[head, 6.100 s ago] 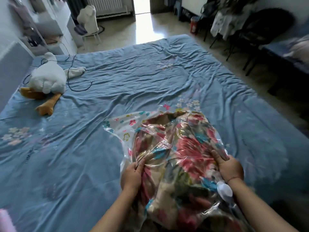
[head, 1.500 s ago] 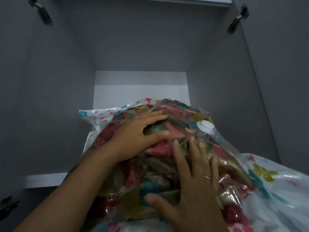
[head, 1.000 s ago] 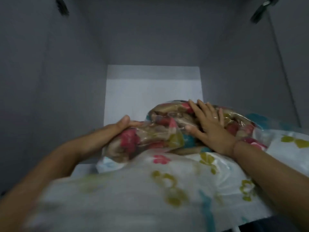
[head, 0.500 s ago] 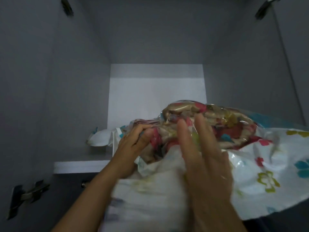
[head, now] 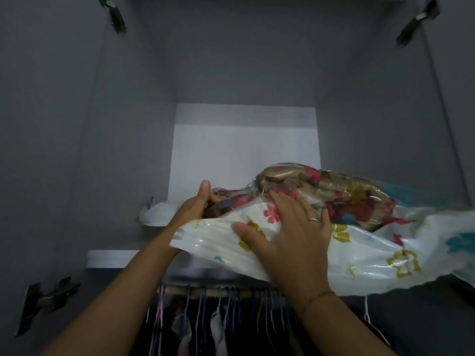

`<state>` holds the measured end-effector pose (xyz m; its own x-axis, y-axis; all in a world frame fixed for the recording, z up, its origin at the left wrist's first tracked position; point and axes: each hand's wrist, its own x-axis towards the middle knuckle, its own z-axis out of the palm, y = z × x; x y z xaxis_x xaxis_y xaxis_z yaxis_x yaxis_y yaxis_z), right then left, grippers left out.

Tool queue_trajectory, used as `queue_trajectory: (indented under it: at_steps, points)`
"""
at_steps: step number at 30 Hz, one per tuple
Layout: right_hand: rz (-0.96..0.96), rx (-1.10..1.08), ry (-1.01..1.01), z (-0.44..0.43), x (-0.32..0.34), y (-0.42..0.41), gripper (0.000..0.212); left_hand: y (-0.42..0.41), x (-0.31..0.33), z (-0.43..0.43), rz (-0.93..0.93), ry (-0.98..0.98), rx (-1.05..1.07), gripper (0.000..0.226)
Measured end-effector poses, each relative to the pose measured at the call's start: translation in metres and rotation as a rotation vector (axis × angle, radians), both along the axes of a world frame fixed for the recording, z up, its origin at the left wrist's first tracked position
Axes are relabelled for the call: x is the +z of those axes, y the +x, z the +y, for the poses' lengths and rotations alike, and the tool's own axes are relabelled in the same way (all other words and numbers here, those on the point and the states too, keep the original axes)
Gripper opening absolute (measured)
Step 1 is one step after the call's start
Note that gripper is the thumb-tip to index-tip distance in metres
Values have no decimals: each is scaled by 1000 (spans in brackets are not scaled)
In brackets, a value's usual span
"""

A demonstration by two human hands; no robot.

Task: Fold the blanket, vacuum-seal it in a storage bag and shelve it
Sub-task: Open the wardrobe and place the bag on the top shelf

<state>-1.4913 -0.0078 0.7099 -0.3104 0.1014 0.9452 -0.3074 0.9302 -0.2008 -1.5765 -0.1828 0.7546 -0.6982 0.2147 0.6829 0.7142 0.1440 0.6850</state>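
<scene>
- Here the storage bag, blanket inside, lies on the shelf, overhanging its front edge.
- Right hand presses flat on it, fingers spread.
- Left hand touches its left end; fingers hidden, grip unclear.

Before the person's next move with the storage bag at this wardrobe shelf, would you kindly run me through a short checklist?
1. Room on the shelf behind the bag: ok, bare board shows there.
2. Storage bag fully on the shelf: not ok, its printed flap overhangs the front edge.
3. Both hands on the bag: ok, the left hand holds its left end and the right hand presses flat on the flap.
4. Blanket inside the bag: ok, it shows through the clear plastic.
5. Valve closed: cannot tell, it is out of view.
6. Flap clear of the hangers below: cannot tell.
</scene>
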Motion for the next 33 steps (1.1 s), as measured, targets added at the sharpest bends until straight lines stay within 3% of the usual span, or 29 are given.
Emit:
queue_trajectory:
  at_steps: [4, 7, 11, 15, 16, 18, 20, 23, 25, 30, 33]
  points:
    - [288, 120, 29, 20, -8, -30, 88, 4, -16, 10, 25, 56, 76, 72]
    - [370, 204, 47, 42, -4, -49, 85, 14, -27, 25, 30, 71, 114, 64]
    - [192, 199, -24, 88, 6, -58, 94, 27, -37, 58, 19, 66, 95, 38]
    - [95, 39, -15, 114, 7, -33, 86, 26, -36, 85, -11, -12, -37, 84]
    - [103, 19, -73, 111, 3, -22, 80, 17, -31, 90, -100, 31, -84, 82]
    - [152, 116, -245, 89, -10, 4, 68, -3, -31, 89, -90, 65, -205, 76]
    - [118, 259, -348, 55, -17, 22, 66, 11, -31, 88, -82, 122, -218, 92]
    - [-37, 59, -258, 27, -11, 16, 92, 24, -38, 85, -94, 32, -250, 86]
    - [-99, -118, -255, 31, -3, 5, 105, 17, -37, 78, -97, 83, -302, 91]
    - [-37, -161, -299, 45, -1, -8, 92, 3, -21, 67, 45, 61, -87, 73]
    - [33, -185, -279, 51, -8, -14, 83, -25, -15, 45, 169, -130, 224, 86]
